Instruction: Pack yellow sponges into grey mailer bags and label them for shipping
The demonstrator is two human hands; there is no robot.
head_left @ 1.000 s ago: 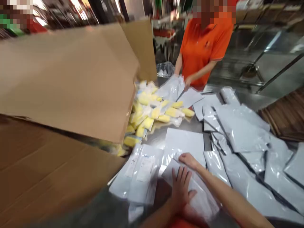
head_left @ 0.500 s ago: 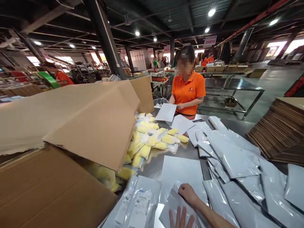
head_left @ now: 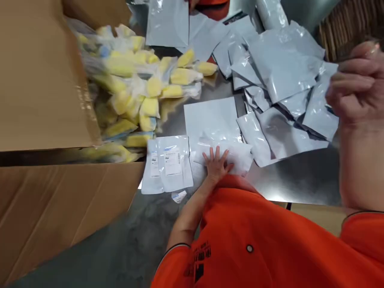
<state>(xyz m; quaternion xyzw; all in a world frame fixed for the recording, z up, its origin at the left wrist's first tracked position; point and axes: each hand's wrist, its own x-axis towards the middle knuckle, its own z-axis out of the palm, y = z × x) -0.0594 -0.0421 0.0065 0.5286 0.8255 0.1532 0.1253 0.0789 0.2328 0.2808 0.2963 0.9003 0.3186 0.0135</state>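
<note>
My left hand (head_left: 216, 163) lies flat with fingers spread on a white plastic mailing bag (head_left: 241, 154) at the table's near edge. My right hand (head_left: 355, 84) is raised at the far right, well apart from that bag, its fingers curled closed and slightly blurred. Whatever the curled fingers hold, if anything, is hidden. Beyond my left hand, a flat white bag (head_left: 211, 114) lies partly under the bag I press. To the left, two filled bags with printed labels (head_left: 172, 162) lie side by side, overlapping.
A large open cardboard box (head_left: 45, 80) fills the left side. Yellow items in clear wrap (head_left: 126, 94) spill from it. White bags (head_left: 282, 64) are piled on the right. At the top, a co-worker's hand touches another bag (head_left: 166, 24). Stacked cardboard (head_left: 339, 28) stands top right.
My right hand has left the bag and risen far to the right. My left hand stays flat on the bag. The view has tilted down.
</note>
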